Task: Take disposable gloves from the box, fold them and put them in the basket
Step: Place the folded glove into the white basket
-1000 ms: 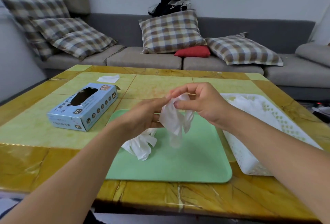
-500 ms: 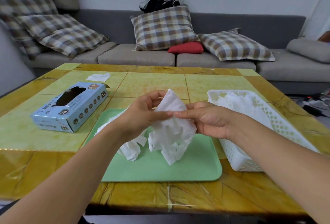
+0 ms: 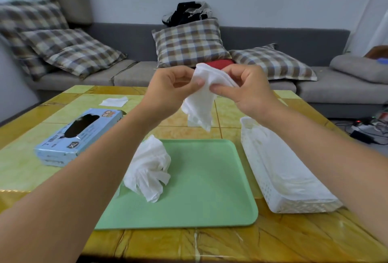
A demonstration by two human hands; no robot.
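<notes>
White disposable glove (image 3: 202, 97) pinched between left hand (image 3: 170, 90) and right hand (image 3: 245, 88), raised above the far edge of the green tray (image 3: 210, 189).

Thumb and fingers of each hand clamped on the glove's upper part, lower end hanging free, clear of the tray and table (image 3: 231, 248). Second glove (image 3: 149, 168), crumpled, lying on the tray's left side, just reaching its left rim; centre and right of the tray bare. Blue glove box (image 3: 77, 134) left of the tray, apart from it, oval opening facing up. White perforated basket (image 3: 270, 181) just beside the tray's right rim, holding white gloves, partly hidden by the right forearm. Small white sheet (image 3: 114, 101) near the table's far edge. Near table edge along the bottom of the view; grey sofa (image 3: 315, 86) with checked cushions beyond the far edge.
</notes>
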